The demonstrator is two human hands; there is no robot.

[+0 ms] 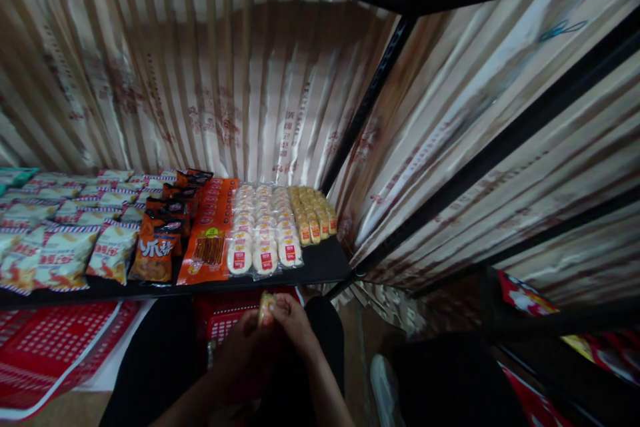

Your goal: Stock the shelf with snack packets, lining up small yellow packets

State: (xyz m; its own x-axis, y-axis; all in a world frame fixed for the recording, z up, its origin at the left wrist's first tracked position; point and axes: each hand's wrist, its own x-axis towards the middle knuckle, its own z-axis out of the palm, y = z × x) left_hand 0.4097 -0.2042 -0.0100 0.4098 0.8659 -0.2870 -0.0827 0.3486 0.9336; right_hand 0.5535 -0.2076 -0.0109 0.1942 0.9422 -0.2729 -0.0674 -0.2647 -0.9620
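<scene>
Between my knees, just in front of the shelf edge, both hands meet around a small yellow wrapped snack point(265, 303). My left hand point(249, 328) grips it from the left side, and my right hand point(291, 318) pinches it from the right. Its print is too blurred to read. Similar small yellow packs point(313, 220) stand in short rows at the right end of the black shelf point(320, 265). Beside them lie rows of round white packaged cakes point(265, 257). Beneath my hands is a red basket point(220, 320), partly hidden by my arms and legs.
Orange flat packs point(210, 233), dark orange snack bags point(155, 247) and white-blue snack bags point(67, 253) fill the shelf leftward. Another red basket point(55, 340) sits at lower left. Black frame poles point(370, 103) cross pleated curtains point(190, 80). A shoe point(384, 383) shows at right.
</scene>
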